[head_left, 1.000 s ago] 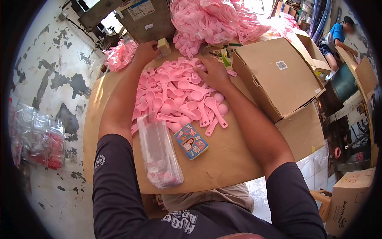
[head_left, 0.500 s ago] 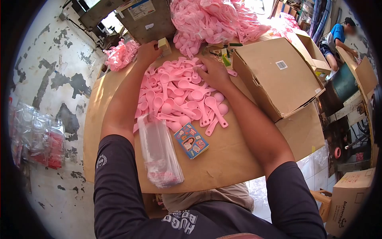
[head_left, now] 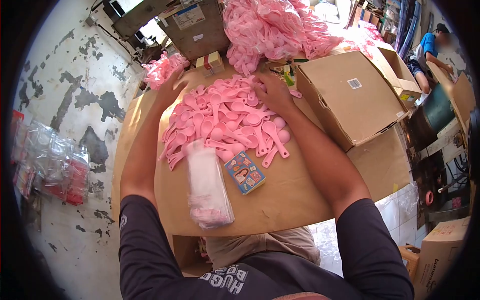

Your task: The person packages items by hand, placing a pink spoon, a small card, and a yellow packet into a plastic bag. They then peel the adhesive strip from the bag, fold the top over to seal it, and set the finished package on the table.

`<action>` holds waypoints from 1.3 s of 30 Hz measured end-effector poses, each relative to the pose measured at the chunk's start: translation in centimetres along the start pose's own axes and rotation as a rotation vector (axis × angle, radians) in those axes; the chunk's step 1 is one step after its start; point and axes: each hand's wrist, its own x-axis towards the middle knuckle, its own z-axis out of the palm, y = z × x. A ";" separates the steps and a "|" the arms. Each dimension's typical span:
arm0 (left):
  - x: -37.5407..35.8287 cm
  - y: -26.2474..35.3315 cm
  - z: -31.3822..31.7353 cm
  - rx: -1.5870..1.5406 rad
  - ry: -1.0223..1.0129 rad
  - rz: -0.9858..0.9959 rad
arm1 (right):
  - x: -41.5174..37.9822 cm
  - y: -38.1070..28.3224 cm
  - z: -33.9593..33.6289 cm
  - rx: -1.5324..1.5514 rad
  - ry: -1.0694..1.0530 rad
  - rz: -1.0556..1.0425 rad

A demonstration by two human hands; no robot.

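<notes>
Pink plastic spoons (head_left: 220, 115) lie heaped on the brown-covered table. My left hand (head_left: 171, 89) is off the heap's upper left side, open and holding nothing, close to a bundle of pink spoons in clear plastic (head_left: 164, 69). A small yellowish box with a red band (head_left: 210, 64) stands behind the heap, apart from that hand. At the upper right edge of the heap, my right hand (head_left: 274, 94) rests against the spoons with thumb and fingers apart; its fingertips are partly hidden. Nearer me lie a stack of clear plastic bags (head_left: 209, 185) and a small blue picture-covered pad (head_left: 245, 172).
Large clear bags of pink spoons (head_left: 265, 30) are piled at the back. On the right sits a big cardboard box (head_left: 350, 95). A metal cabinet (head_left: 195, 30) stands behind the table. Another person (head_left: 427, 52) in blue sits at the far right.
My left hand has let go of the small yellowish box and moved left and nearer. The box now stands on the table. My right hand stays at the heap's edge. The view has shifted slightly.
</notes>
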 end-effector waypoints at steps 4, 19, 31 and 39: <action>-8.3 -2.5 -4.5 0.094 -0.066 -0.162 | 0.2 -0.3 -0.4 0.096 0.187 0.000; -19.9 -12.7 -5.2 0.453 -0.082 -0.461 | -0.6 -3.4 -1.6 0.182 0.094 0.168; -17.9 -11.5 -5.0 0.513 -0.083 -0.661 | -0.4 -2.4 -0.6 0.064 0.015 0.180; -18.0 -11.5 -5.1 0.520 -0.070 -0.642 | 0.6 -6.2 -4.9 0.293 -0.015 0.161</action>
